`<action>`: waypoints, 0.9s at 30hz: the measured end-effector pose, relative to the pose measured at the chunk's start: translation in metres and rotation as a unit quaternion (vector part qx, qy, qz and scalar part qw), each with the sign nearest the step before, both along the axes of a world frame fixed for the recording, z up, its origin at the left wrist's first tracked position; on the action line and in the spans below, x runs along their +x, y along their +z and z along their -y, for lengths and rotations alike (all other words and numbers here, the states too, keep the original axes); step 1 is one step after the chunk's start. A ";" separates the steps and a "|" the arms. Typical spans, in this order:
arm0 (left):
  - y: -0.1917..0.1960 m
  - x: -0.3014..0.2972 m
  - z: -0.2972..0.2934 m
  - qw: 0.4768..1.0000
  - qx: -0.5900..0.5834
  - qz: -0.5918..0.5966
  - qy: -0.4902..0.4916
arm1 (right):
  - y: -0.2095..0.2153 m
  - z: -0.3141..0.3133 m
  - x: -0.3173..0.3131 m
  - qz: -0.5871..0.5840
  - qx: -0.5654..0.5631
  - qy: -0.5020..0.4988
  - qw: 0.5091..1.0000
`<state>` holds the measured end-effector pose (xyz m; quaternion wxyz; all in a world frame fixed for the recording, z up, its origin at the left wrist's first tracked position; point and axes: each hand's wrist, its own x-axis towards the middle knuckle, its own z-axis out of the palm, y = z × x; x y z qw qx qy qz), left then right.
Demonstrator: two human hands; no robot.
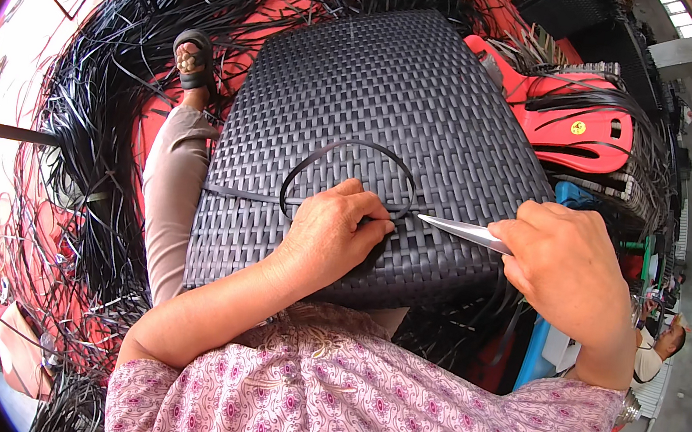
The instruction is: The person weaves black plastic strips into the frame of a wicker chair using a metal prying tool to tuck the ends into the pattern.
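On the black woven rattan panel (394,126) across the lap, the left hand (334,236) pinches a looped black strip (346,150) against the weave, while the right hand (569,265), just right, grips a metal awl (459,228) closed-fisted, prying a gap; threading needs a steady lift.

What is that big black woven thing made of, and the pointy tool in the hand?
The woven panel looks like flat plastic strips in imitation rattan: even in width, matte black with a faint sheen, like the loose strip looped on it. The pointed tool in the right hand looks like bare metal, pale and shiny along its blade. The left hand presses on the weave.
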<state>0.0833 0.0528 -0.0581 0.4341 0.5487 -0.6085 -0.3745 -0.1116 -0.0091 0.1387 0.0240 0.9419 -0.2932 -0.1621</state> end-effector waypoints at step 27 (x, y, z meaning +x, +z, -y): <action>-0.006 -0.003 -0.001 0.996 -0.066 0.063 -0.004 | -0.006 0.022 0.029 -0.072 0.091 0.069 0.991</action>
